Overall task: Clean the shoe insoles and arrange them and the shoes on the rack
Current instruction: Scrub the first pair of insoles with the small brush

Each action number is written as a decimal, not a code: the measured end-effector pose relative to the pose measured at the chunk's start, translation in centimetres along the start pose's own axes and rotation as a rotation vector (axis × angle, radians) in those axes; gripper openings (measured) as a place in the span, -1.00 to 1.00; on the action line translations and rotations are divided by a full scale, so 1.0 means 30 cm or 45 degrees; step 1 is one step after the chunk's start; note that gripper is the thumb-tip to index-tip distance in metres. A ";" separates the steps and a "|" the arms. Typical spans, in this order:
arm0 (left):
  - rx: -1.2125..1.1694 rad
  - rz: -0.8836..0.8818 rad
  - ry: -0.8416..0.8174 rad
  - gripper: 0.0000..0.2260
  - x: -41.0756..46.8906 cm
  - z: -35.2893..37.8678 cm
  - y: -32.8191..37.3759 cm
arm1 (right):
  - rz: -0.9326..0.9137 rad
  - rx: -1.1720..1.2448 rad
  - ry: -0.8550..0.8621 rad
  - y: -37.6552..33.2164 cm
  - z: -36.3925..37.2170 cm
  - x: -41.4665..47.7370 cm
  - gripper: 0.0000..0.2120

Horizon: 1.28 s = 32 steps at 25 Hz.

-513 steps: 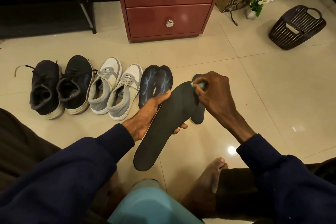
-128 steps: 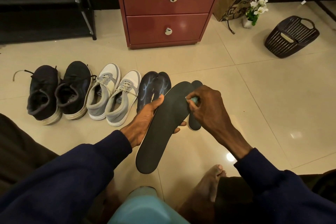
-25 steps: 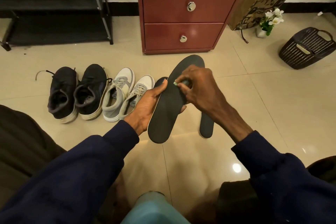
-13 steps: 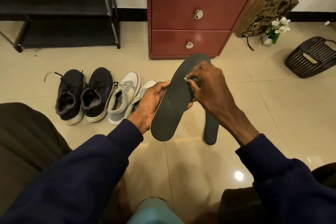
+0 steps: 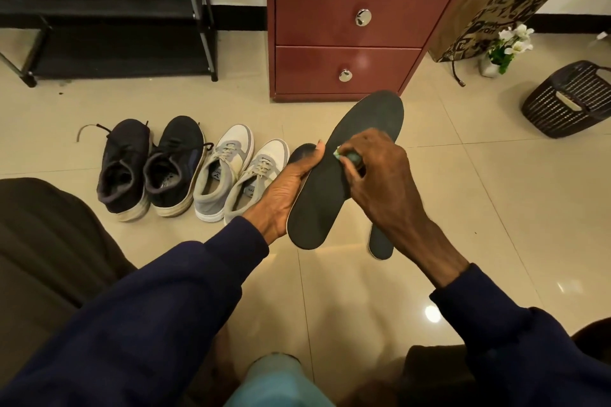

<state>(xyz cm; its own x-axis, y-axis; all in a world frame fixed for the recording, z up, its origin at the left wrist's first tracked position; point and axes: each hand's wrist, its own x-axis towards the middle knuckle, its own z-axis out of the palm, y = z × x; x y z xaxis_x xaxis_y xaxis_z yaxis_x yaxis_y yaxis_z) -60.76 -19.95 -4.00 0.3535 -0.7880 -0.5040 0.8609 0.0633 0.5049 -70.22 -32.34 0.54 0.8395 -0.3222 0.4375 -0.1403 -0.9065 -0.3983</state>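
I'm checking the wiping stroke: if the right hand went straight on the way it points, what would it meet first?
The long black insole held by the left hand: the right hand presses a small green cleaning piece against it. Beyond, probably the left thumb; depth is unclear.

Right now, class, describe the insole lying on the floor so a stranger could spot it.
Start at the red cabinet. On the tiles before it, partly behind the right hand, lies a dark insole. Unlike the raised insole, no hand holds it.

Left hand [image 5: 287, 190] grips insole [image 5: 344, 172] — right hand [image 5: 377, 181] pinches green cloth [image 5: 347, 156].
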 end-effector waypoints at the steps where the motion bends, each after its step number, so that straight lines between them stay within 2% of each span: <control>1: 0.007 -0.019 -0.011 -0.68 0.004 0.002 -0.001 | -0.012 0.034 -0.043 -0.017 0.010 -0.023 -0.82; 5: -0.020 -0.057 -0.039 -0.62 0.023 -0.029 -0.004 | -0.129 0.294 -0.518 -0.089 0.007 -0.081 -0.85; 6: -0.027 -0.074 -0.049 -0.63 0.025 -0.028 -0.011 | -0.107 0.268 -0.507 -0.066 0.001 -0.066 -0.86; 9: -0.016 -0.064 -0.047 -0.66 0.029 -0.005 -0.026 | 0.029 0.036 -0.161 0.011 -0.013 -0.045 -0.87; 10: -0.018 -0.052 -0.052 -0.66 0.030 -0.001 -0.026 | 0.033 0.002 -0.103 0.012 -0.013 -0.057 -0.87; 11: -0.019 -0.051 -0.064 -0.65 0.027 0.002 -0.024 | 0.007 0.039 -0.124 -0.007 -0.006 -0.078 -0.86; 15: -0.026 -0.026 -0.045 -0.58 0.009 -0.002 -0.005 | -0.012 0.453 -0.594 -0.100 -0.020 -0.127 -0.86; 16: -0.026 -0.027 -0.043 -0.57 0.009 -0.002 -0.005 | -0.004 0.451 -0.595 -0.083 -0.023 -0.114 -0.87; 19: -0.024 -0.036 -0.046 -0.57 0.021 -0.004 -0.011 | 0.013 0.169 -0.245 -0.031 -0.019 -0.090 -0.88; 20: -0.031 -0.034 -0.045 -0.57 0.020 0.000 -0.012 | 0.012 0.155 -0.211 -0.036 -0.018 -0.093 -0.87; 21: -0.044 -0.019 -0.047 -0.57 0.018 0.001 -0.008 | -0.013 0.216 -0.270 -0.056 -0.016 -0.105 -0.86; 23: -0.091 -0.013 -0.065 -0.57 0.006 0.002 -0.003 | -0.061 0.419 -0.552 -0.106 -0.028 -0.134 -0.86; 25: -0.125 -0.023 -0.081 -0.55 -0.005 0.005 -0.001 | -0.058 0.481 -0.814 -0.102 -0.048 -0.127 -0.89; 27: -0.113 0.011 -0.088 -0.57 0.005 -0.005 -0.003 | -0.032 0.290 -0.722 -0.057 -0.044 -0.106 -0.88; 29: -0.092 0.059 -0.059 -0.61 0.017 -0.013 -0.006 | 0.007 0.068 -0.435 -0.026 -0.032 -0.096 -0.87; 30: -0.087 0.057 -0.054 -0.62 0.018 -0.012 -0.006 | -0.012 0.050 -0.348 -0.029 -0.025 -0.100 -0.86; 31: -0.083 0.041 -0.056 -0.60 0.017 -0.010 -0.008 | -0.053 0.103 -0.346 -0.047 -0.015 -0.113 -0.85; 32: -0.073 0.007 -0.049 -0.58 0.013 -0.009 -0.010 | -0.089 0.210 -0.434 -0.073 -0.012 -0.127 -0.85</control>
<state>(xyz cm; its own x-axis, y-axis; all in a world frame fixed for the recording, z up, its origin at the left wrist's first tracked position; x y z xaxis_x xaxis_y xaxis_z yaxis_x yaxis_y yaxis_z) -60.79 -20.12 -4.54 0.3448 -0.8105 -0.4735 0.8789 0.1017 0.4660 -73.32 -29.24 0.03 0.9744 -0.1267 0.1857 -0.0136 -0.8579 -0.5137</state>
